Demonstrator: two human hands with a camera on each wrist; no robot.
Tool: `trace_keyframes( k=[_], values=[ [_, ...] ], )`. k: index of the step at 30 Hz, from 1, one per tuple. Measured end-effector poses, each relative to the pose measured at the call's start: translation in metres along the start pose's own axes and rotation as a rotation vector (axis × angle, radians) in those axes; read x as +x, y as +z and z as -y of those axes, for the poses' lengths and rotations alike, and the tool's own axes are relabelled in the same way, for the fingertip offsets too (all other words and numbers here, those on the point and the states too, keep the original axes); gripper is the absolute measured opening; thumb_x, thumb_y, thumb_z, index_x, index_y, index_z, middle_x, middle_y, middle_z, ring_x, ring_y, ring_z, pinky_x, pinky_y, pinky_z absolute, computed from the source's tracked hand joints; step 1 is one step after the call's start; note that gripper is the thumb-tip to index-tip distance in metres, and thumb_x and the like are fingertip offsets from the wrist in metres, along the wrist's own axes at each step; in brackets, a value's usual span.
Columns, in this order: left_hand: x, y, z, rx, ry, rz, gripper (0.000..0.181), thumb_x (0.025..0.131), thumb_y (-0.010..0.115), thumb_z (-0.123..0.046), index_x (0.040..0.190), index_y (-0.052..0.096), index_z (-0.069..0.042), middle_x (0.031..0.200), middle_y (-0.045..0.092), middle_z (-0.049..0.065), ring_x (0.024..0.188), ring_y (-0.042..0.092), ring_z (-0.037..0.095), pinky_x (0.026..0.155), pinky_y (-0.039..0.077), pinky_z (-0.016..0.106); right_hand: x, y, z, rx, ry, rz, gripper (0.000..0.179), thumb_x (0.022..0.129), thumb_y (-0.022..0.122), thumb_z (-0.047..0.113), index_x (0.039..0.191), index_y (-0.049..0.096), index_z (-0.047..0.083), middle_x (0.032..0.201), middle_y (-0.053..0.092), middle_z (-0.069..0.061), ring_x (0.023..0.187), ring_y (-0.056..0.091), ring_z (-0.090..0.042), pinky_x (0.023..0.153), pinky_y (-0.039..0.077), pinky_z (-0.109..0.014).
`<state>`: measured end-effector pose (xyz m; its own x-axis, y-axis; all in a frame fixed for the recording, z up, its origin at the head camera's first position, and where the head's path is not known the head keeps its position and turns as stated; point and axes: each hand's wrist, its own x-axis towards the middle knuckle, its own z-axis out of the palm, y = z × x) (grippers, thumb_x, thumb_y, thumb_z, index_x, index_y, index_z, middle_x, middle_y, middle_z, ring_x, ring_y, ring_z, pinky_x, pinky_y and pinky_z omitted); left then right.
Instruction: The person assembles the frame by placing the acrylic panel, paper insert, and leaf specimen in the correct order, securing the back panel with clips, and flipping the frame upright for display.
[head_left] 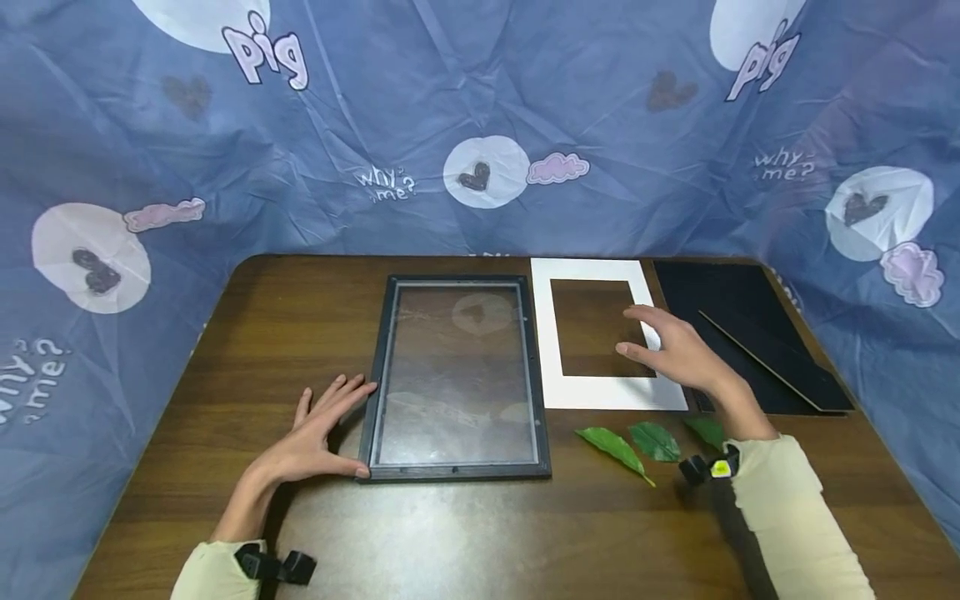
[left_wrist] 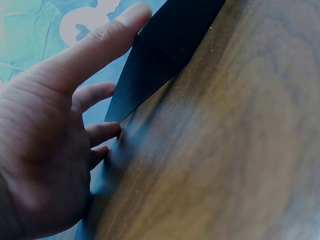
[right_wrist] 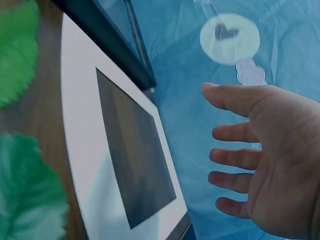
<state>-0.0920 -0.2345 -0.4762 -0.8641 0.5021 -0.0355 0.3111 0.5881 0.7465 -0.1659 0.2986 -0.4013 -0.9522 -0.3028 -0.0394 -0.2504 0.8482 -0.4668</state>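
Nearest, at 8 o'clock, the left hand [head_left: 309, 443], fingers spread, touches a black frame [head_left: 457, 474], clear pane [head_left: 453, 375] inside. At 4, leaves [head_left: 655, 442]. Farther, at 3, the right hand [head_left: 678, 352], empty, fingers apart, hovers by a white mat [head_left: 615, 393] and black board [head_left: 708, 292]; these seem not yet assembled.

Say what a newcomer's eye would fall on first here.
Probably the black frame near the middle of the table, the left hand touching its left side. Then the white mat just right of it, with the right hand above it. Three green leaves lie in front of the mat.
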Motion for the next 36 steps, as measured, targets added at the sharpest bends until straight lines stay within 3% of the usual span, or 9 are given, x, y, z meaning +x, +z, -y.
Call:
trace_keyframes(
  k=[17,24,36],
  values=[
    [0.001,0.0,0.001,0.021,-0.009,-0.002,0.112,0.066,0.091,-0.043,0.158,0.03,-0.02,0.166,0.019,0.024,0.154,0.001,0.051,0.111,-0.014,0.077,0.057,-0.015,-0.026,0.017,0.155,-0.034,0.067,0.097,0.063,0.034,0.147,0.042,-0.005,0.154,0.039,-0.03,0.142,0.038,-0.048,0.113,0.035,-0.062],
    [0.0,0.0,0.001,0.016,-0.005,-0.006,0.112,0.067,0.09,-0.044,0.158,0.03,-0.021,0.166,0.019,0.023,0.154,0.001,0.051,0.11,-0.014,0.077,0.08,-0.011,-0.039,-0.002,0.212,-0.05,0.066,0.097,0.061,0.032,0.146,0.042,-0.006,0.148,0.044,-0.033,0.135,0.044,-0.049,0.109,0.038,-0.061],
    [0.0,0.002,0.001,-0.005,0.022,-0.01,0.109,0.069,0.089,-0.043,0.158,0.03,-0.02,0.165,0.019,0.025,0.153,0.001,0.054,0.108,-0.015,0.079,0.097,0.004,-0.066,0.023,0.276,-0.05,0.068,0.095,0.062,0.032,0.146,0.041,-0.007,0.152,0.039,-0.032,0.144,0.035,-0.047,0.118,0.031,-0.058]
  ],
)
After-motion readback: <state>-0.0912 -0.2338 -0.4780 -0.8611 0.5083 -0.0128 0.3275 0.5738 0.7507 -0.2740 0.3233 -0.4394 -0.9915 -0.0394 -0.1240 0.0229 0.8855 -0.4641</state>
